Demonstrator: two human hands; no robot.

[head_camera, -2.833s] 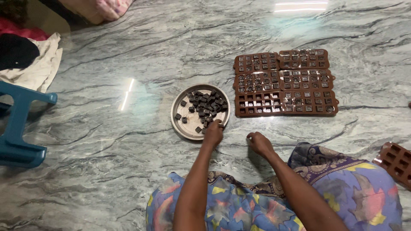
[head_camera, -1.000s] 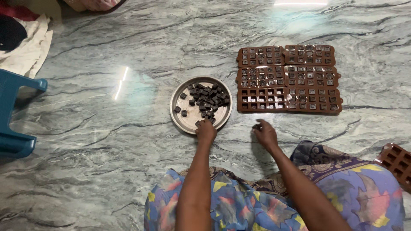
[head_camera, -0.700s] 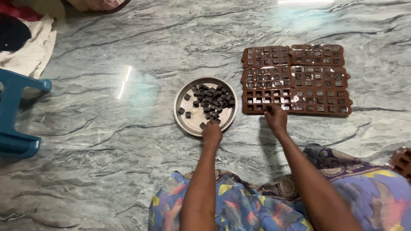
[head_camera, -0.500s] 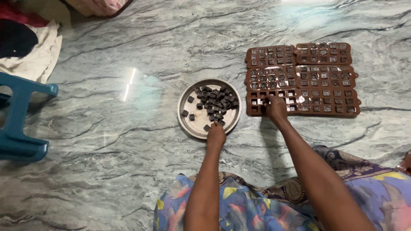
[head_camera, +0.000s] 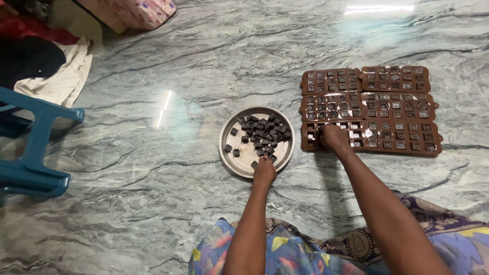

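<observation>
Now the right hand [head_camera: 333, 138] has come forward off the grey veined marble floor [head_camera: 153, 168], where it hovered a moment ago, and sits on the near-left brown silicone mould tray [head_camera: 311, 136], fingers curled down over the small square cavities; whether it pinches a piece there I cannot tell, since the knuckles hide the tips. The left hand [head_camera: 265, 169] has barely moved: it stays at the near rim of the round steel plate [head_camera: 229, 155], fingers bunched together on the dark square chocolate pieces [head_camera: 265, 133] heaped toward the plate's far right side, with a few strays lying apart to the left. Judging by that shift, one hand feeds from the plate while the other works at the mould, whose near-left cavities look emptier than the rest. The other mould trays [head_camera: 392, 97] lie edge to edge behind and beside it. Off to the left stand a blue plastic stool [head_camera: 35, 153] and a heap of white and dark cloth [head_camera: 56, 76].
</observation>
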